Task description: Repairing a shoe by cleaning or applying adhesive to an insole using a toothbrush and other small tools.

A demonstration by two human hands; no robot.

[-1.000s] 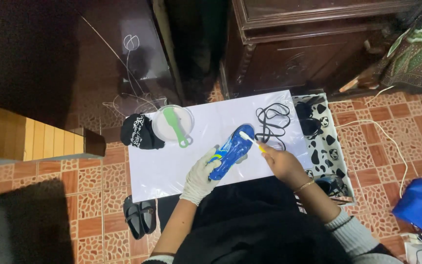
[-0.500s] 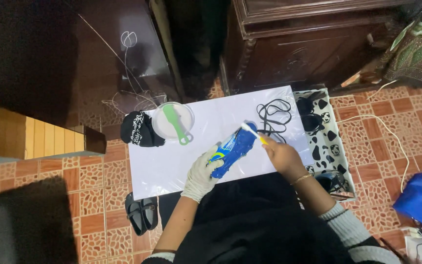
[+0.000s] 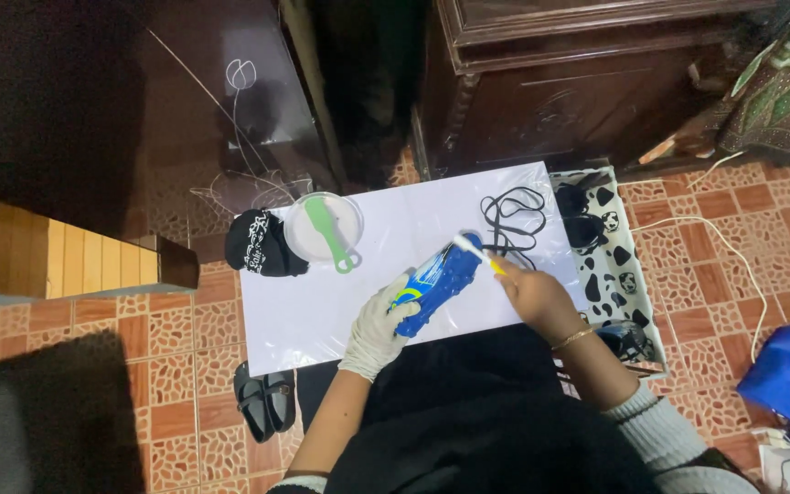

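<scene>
Gripping blue shoe (image 3: 438, 284) mid-sheet, white sheet (image 3: 322, 302) bare leftward

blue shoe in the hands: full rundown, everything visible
The blue shoe looks like a sports shoe with white and yellow markings on its side. It lies tilted diagonally over the white sheet, toe end up-right. The white-gloved left hand grips its lower end; the bare right hand holds a small white-headed, yellow-handled brush to its upper end. No laces visible.
</scene>
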